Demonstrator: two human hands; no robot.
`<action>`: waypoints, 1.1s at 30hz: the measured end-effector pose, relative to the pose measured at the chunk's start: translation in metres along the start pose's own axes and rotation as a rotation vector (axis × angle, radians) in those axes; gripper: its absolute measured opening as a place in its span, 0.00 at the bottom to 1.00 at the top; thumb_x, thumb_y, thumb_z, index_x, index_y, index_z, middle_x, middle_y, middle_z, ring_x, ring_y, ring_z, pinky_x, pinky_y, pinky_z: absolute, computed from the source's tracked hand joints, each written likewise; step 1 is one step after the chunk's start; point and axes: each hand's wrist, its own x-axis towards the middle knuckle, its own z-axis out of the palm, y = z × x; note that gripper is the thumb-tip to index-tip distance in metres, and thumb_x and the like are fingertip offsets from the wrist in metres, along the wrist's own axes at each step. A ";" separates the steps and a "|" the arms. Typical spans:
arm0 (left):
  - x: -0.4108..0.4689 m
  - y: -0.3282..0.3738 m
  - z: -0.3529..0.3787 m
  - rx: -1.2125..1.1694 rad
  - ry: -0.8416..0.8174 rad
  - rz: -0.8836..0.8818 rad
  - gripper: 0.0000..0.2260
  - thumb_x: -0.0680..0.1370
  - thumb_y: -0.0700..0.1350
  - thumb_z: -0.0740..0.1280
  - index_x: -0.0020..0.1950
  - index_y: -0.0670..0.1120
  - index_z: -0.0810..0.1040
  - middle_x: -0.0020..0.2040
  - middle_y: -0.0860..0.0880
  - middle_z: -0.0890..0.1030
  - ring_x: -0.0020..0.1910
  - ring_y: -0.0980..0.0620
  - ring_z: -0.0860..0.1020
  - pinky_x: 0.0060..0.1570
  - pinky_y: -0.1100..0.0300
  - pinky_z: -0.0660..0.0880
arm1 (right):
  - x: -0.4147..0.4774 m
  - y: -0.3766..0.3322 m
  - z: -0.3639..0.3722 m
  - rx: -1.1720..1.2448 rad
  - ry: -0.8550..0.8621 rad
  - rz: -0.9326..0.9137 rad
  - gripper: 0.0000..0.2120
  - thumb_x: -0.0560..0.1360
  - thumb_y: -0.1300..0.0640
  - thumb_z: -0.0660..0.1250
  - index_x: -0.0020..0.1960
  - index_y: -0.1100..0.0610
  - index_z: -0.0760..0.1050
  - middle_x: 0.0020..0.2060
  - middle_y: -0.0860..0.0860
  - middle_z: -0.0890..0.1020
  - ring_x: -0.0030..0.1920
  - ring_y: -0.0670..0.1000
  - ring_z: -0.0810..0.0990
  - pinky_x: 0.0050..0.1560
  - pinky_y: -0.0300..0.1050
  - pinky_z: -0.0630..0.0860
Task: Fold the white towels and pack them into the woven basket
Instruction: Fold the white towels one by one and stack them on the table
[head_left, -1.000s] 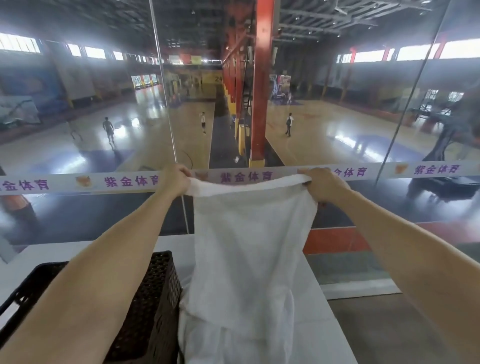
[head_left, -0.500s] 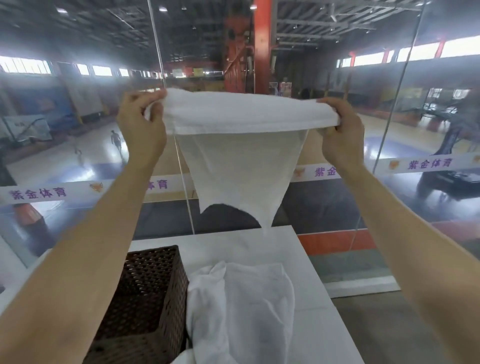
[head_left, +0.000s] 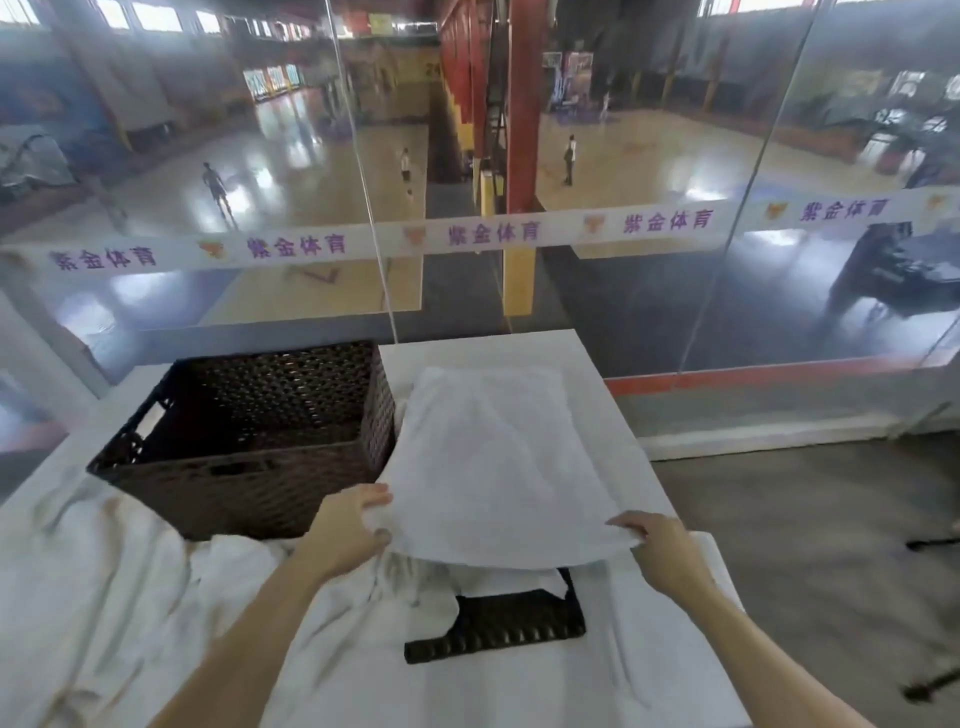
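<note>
The left hand and right hand each pinch a near corner of the white towel, which lies at three o'clock from the woven basket. The fold probably goes best if both corners travel level toward twelve o'clock.

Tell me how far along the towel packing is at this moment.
Done: nothing packed; the woven basket looks empty. In hand: left hand and right hand hold one white towel by its near corners, spread out ahead. Left: folding it, plus the crumpled towels beneath.
</note>
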 end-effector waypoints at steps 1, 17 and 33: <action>-0.013 -0.007 0.013 0.085 -0.120 0.007 0.37 0.72 0.51 0.73 0.82 0.50 0.72 0.83 0.54 0.67 0.83 0.51 0.64 0.81 0.60 0.57 | -0.015 0.006 0.007 -0.003 -0.038 0.004 0.26 0.75 0.73 0.64 0.53 0.43 0.85 0.45 0.39 0.85 0.47 0.48 0.84 0.41 0.28 0.75; -0.043 0.028 -0.036 0.414 -0.512 -0.169 0.08 0.73 0.45 0.69 0.49 0.43 0.81 0.50 0.44 0.86 0.36 0.50 0.89 0.54 0.48 0.84 | -0.050 0.006 -0.040 0.061 -0.532 0.101 0.09 0.80 0.49 0.73 0.44 0.52 0.81 0.42 0.46 0.86 0.41 0.49 0.84 0.43 0.43 0.79; 0.196 0.084 -0.072 0.277 0.176 -0.098 0.28 0.78 0.43 0.73 0.78 0.45 0.72 0.64 0.38 0.82 0.64 0.35 0.80 0.64 0.45 0.78 | 0.219 0.009 -0.075 0.231 -0.111 0.240 0.34 0.81 0.42 0.71 0.81 0.53 0.66 0.69 0.53 0.81 0.66 0.58 0.81 0.64 0.54 0.78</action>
